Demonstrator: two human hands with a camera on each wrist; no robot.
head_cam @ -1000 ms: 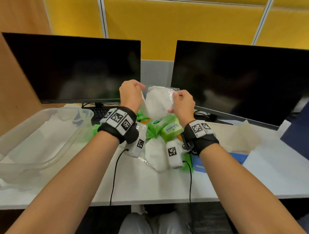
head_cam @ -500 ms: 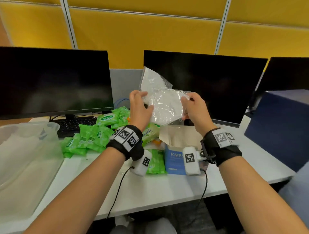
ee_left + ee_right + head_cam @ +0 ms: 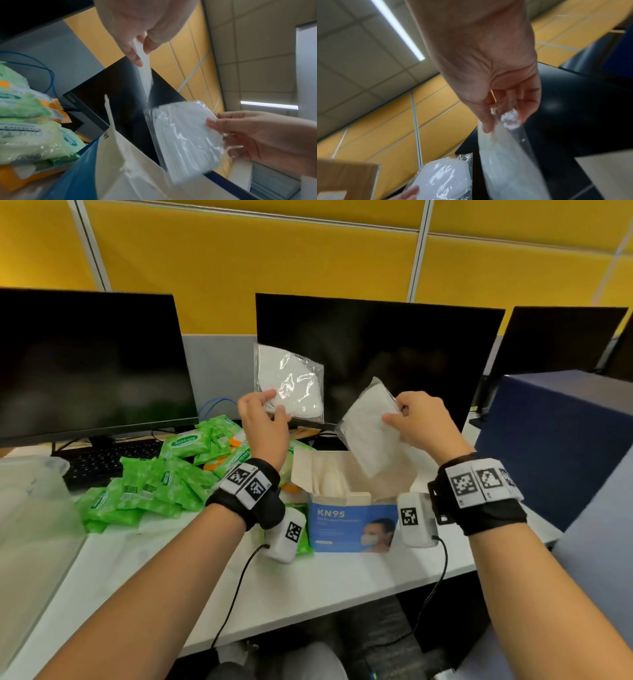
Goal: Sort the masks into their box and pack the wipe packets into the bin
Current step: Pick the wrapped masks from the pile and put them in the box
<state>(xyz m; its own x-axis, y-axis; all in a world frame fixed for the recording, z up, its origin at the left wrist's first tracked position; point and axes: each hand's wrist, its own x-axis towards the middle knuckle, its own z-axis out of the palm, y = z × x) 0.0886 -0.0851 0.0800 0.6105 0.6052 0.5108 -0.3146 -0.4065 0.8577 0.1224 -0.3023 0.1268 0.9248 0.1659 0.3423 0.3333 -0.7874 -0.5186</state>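
Note:
My left hand [image 3: 270,407] pinches a white mask in clear wrap [image 3: 291,385] by its lower corner and holds it upright in front of the monitor. My right hand [image 3: 394,414] pinches a second wrapped mask [image 3: 370,436], tilted down with its lower end inside the open blue KN95 box [image 3: 342,518]. The left wrist view shows the left hand's mask [image 3: 145,75] edge-on and the right hand's mask [image 3: 185,135] above the box flap [image 3: 137,169]. Green wipe packets [image 3: 164,481] lie heaped left of the box. The clear plastic bin [image 3: 34,508] stands at the far left.
Two dark monitors [image 3: 376,354] stand behind the desk items, with a keyboard [image 3: 102,460] under the left one. A dark blue partition [image 3: 565,440] rises at the right. Cables [image 3: 236,587] hang from both wrist cameras over the white desk edge.
Both hands held the masks together before. Now they are split, one in each hand. The right hand's mask has dropped toward the box, and the head view has turned right.

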